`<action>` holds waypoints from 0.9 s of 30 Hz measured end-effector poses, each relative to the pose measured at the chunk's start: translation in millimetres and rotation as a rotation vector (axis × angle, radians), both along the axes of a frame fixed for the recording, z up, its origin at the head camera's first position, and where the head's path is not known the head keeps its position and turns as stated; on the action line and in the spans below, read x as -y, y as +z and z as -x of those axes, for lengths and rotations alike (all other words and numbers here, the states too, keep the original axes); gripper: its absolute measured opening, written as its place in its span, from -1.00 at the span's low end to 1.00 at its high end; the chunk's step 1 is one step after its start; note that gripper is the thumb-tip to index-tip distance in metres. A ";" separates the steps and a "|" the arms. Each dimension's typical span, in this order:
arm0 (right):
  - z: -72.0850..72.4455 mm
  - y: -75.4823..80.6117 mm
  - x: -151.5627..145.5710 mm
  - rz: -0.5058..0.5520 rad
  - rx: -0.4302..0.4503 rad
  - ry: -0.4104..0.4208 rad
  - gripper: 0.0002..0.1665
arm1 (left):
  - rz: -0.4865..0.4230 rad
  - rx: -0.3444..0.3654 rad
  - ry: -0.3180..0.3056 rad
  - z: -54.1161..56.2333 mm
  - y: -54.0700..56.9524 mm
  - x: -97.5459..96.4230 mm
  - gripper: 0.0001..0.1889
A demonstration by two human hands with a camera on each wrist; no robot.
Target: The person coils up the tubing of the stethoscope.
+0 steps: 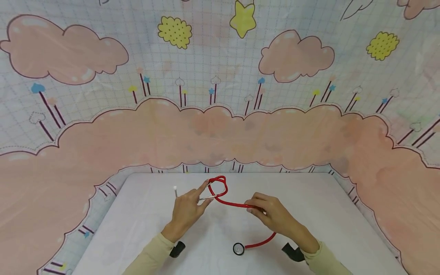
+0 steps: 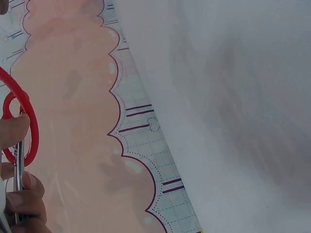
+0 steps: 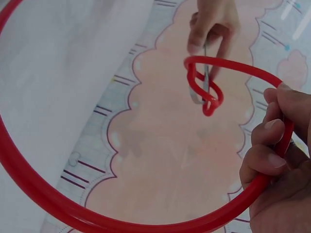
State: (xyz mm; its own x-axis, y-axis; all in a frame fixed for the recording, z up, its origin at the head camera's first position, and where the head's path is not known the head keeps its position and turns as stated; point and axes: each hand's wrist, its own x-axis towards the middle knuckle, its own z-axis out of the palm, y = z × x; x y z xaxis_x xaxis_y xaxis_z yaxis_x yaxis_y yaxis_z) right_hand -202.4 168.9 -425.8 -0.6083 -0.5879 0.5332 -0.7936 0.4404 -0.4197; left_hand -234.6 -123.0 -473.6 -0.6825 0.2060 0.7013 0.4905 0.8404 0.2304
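Observation:
A stethoscope with red tubing (image 1: 233,204) is held between both hands above the white table. My left hand (image 1: 186,208) holds its metal ear tubes (image 1: 207,198), and a white ear tip (image 1: 175,188) sticks up behind the knuckles. Beyond these fingers the red tubing bends into a small loop, seen beside the metal tubes in the right wrist view. My right hand (image 1: 273,214) grips the tubing farther along, fingers curled round it (image 3: 286,145). From there the tube curves down to the round chest piece (image 1: 238,248), low in front of me. The other ear tip is hidden.
The white tabletop (image 1: 137,214) spreads under both hands. A patterned cloth (image 1: 220,137) with clouds and stars hangs behind and around it. Black wrist bands (image 1: 177,249) show by the sleeves.

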 end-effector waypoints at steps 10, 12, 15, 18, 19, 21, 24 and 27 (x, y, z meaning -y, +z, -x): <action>8.9 13.1 -2.0 0.032 -0.087 -0.004 -0.77 | 0.021 0.049 -0.084 -10.0 0.8 -6.0 -0.37; 9.5 15.7 -1.7 0.034 -0.084 -0.008 -0.78 | 0.026 0.053 -0.094 -11.7 0.2 -7.4 -0.37; 10.2 17.6 -1.1 0.036 -0.081 -0.009 -0.81 | 0.032 0.061 -0.101 -13.5 -1.7 -9.1 -0.37; 11.4 17.9 -1.1 0.034 -0.087 -0.011 -0.81 | 0.043 0.063 -0.108 -14.8 -4.3 -10.5 -0.37; 12.4 17.8 -1.2 0.033 -0.092 -0.012 -0.81 | 0.045 0.061 -0.112 -15.4 -5.1 -11.1 -0.37; 14.2 18.2 -1.4 0.032 -0.096 -0.014 -0.82 | 0.046 0.069 -0.121 -16.9 -6.0 -12.4 -0.37; 17.2 19.7 -1.4 0.035 -0.103 -0.015 -0.82 | 0.048 0.080 -0.128 -19.0 -6.8 -14.7 -0.37; 19.5 22.3 -1.0 0.041 -0.104 -0.020 -0.83 | 0.054 0.083 -0.139 -20.7 -6.0 -16.3 -0.37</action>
State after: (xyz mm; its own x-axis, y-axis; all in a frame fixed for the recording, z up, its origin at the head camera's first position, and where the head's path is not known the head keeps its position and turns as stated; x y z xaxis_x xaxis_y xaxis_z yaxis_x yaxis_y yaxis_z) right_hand -221.9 169.9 -403.5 -0.5598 -0.5527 0.6174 -0.8251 0.4405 -0.3538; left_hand -213.9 -106.6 -479.7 -0.6998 0.3386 0.6291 0.5844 0.7778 0.2314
